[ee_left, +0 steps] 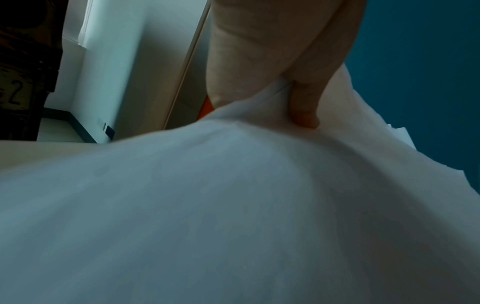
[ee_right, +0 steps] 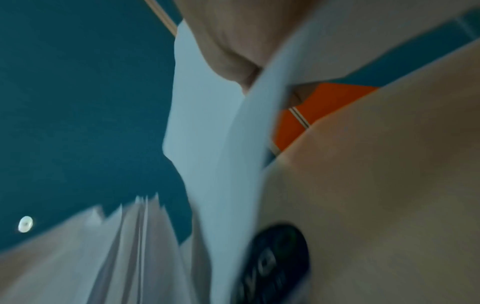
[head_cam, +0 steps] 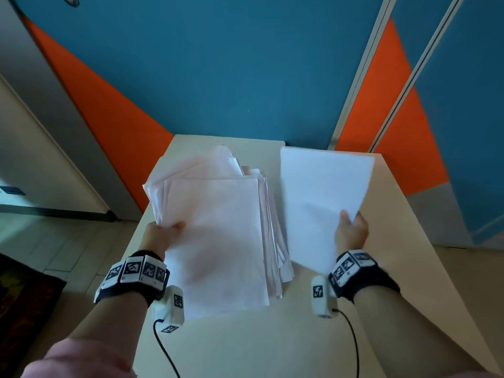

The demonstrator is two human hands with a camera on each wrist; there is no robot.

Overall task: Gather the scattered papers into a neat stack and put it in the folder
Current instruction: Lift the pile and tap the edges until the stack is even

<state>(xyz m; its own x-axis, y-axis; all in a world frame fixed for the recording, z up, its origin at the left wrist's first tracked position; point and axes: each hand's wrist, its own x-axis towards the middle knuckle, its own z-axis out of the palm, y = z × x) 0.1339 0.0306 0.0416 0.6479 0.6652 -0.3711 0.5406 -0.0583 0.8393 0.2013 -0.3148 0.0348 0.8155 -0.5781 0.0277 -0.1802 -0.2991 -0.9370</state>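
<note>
A thick, uneven stack of white papers (head_cam: 215,227) is lifted over the left half of the beige table (head_cam: 272,345). My left hand (head_cam: 163,236) grips the stack's left edge, thumb on top; the left wrist view shows the thumb (ee_left: 303,105) pressing the top sheet (ee_left: 233,205). My right hand (head_cam: 350,230) pinches a few white sheets (head_cam: 321,195) at their lower right side, held up apart from the stack. In the right wrist view these sheets (ee_right: 207,123) stand beside the stack's fanned edges (ee_right: 135,236). No folder is in view.
The table is narrow, with tiled floor (head_cam: 68,241) off its left edge and a blue and orange wall (head_cam: 218,64) right behind it. A dark round object (ee_right: 275,261) lies on the table under the right-hand sheets. Wrist cables (head_cam: 351,339) trail over the near table.
</note>
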